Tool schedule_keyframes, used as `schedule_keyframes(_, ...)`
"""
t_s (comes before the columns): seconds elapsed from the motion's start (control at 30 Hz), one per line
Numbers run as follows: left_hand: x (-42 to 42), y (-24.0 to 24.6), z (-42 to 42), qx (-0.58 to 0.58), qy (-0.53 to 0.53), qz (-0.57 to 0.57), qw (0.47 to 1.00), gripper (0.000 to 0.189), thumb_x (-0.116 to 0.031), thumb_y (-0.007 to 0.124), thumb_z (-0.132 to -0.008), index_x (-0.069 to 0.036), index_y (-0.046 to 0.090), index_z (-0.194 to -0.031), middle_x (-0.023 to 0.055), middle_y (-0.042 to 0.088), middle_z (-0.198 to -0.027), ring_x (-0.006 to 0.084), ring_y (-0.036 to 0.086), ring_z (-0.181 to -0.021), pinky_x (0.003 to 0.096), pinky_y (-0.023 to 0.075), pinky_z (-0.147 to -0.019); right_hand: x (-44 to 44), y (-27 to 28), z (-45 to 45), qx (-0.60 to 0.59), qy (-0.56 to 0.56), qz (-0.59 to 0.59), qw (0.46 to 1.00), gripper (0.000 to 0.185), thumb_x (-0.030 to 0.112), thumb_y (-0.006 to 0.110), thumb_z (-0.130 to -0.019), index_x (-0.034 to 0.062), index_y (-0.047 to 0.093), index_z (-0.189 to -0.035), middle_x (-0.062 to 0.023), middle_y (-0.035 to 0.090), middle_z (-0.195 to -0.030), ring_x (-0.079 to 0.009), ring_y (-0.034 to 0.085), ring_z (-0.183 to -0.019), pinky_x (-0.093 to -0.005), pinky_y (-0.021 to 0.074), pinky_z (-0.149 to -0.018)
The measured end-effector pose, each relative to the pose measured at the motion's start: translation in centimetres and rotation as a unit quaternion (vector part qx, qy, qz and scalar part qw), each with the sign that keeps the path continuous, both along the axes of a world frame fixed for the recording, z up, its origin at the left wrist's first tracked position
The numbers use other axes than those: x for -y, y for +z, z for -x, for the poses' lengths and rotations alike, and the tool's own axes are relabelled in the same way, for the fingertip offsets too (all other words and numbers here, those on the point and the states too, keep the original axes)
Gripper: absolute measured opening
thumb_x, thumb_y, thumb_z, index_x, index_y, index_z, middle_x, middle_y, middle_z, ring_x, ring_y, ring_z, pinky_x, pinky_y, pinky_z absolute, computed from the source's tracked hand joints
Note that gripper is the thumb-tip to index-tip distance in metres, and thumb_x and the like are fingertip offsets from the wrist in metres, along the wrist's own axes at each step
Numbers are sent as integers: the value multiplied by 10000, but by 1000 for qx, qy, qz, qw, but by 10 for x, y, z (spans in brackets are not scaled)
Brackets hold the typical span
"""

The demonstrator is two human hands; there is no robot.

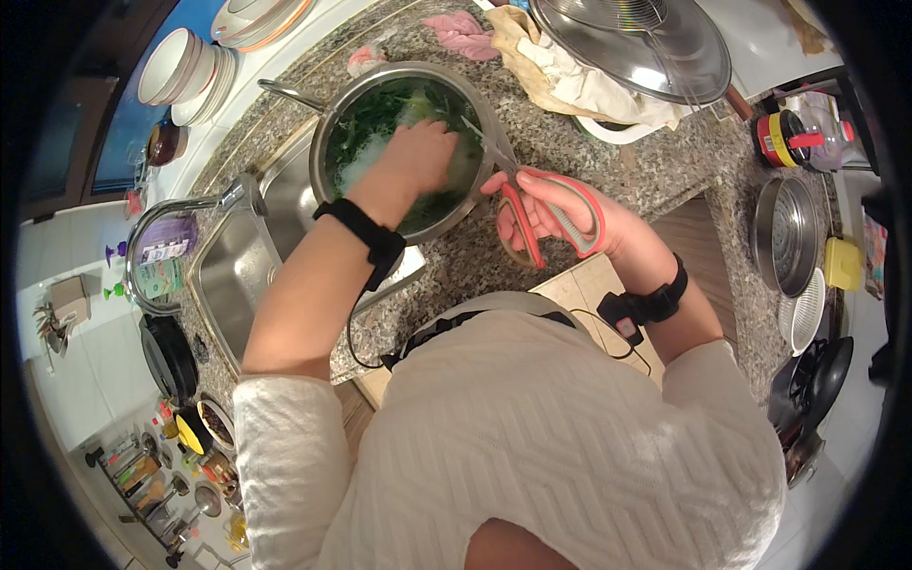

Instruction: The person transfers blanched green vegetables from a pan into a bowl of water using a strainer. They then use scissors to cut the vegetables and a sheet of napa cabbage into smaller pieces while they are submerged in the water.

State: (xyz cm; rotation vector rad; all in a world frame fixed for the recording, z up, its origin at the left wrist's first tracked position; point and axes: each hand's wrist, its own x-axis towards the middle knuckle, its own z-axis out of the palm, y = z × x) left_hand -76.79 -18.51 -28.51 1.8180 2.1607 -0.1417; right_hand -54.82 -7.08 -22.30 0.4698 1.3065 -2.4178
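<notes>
A large stainless steel pot [486, 167] stands at the edge of the sink, with leafy greens [363, 107] in cloudy water inside it. My left hand [422, 157] reaches into the pot over the greens; its fingertips point down, and whether they grip any leaves cannot be told. In my right hand [548, 214], just right of the pot, are kitchen scissors [531, 231] with red and grey handles. Their blades are somewhat apart and point over the pot's rim.
A double sink [231, 263] with a curved faucet [135, 242] lies left. Behind the pot are pink cloths [463, 34]. A large metal lid [641, 50] and a pale cloth [570, 78] rest at the back right. Stacked bowls [174, 68] stand back left; a steamer pan [785, 235] sits right.
</notes>
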Motion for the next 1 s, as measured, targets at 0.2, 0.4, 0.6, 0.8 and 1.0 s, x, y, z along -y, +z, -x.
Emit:
schedule_keyframes(0.2, -7, -28, -11, -92, 72, 12, 993, 338, -156, 699, -776, -116, 675, -1111, 85, 560, -1207, 305, 541, -1187, 492, 498, -870, -3, 3, -9, -5, -25, -10, 1000, 531, 505, 448, -1008, 57, 518, -1284, -103, 660, -903, -163, 658, -787, -280, 537, -686)
schedule_keyframes(0.4, 5, -24, 20, 32, 16, -17, 999, 215, -118, 683, -775, -93, 717, -986, 132, 646, -1050, 328, 645, -1022, 425, 531, -824, -1, -2, -2, 2, -27, -3, 1000, 522, 500, 468, -1003, 62, 521, -1282, -95, 655, -894, -157, 652, -781, -275, 536, -678)
schedule_keyframes(0.6, 36, 15, 58, 298, 144, -127, 935, 358, 38, 699, -736, 28, 667, -1093, 166, 700, -920, 248, 682, -833, 329, 531, -777, 0, -2, -2, -1, -27, -14, 1000, 535, 522, 483, -989, 72, 529, -1276, -96, 640, -880, -154, 640, -765, -285, 539, -614)
schedule_keyframes(0.8, 68, 70, 76, 445, 253, -137, 848, 276, 68, 615, -844, 11, 663, -1109, 38, 686, -938, 73, 625, -795, 231, 523, -705, 0, -1, -3, -4, -25, -33, 999, 557, 530, 494, -981, 61, 527, -1280, -105, 632, -874, -159, 638, -760, -290, 539, -593)
schedule_keyframes(1.0, 83, 109, 76, 473, 290, -202, 807, 275, 44, 619, -874, 16, 657, -1144, 37, 692, -932, 65, 618, -771, 213, 517, -683, 1, 1, -7, -6, -1, -49, 999, 597, 495, 460, -998, 19, 452, -1357, -98, 651, -900, -156, 638, -778, -271, 519, -698)
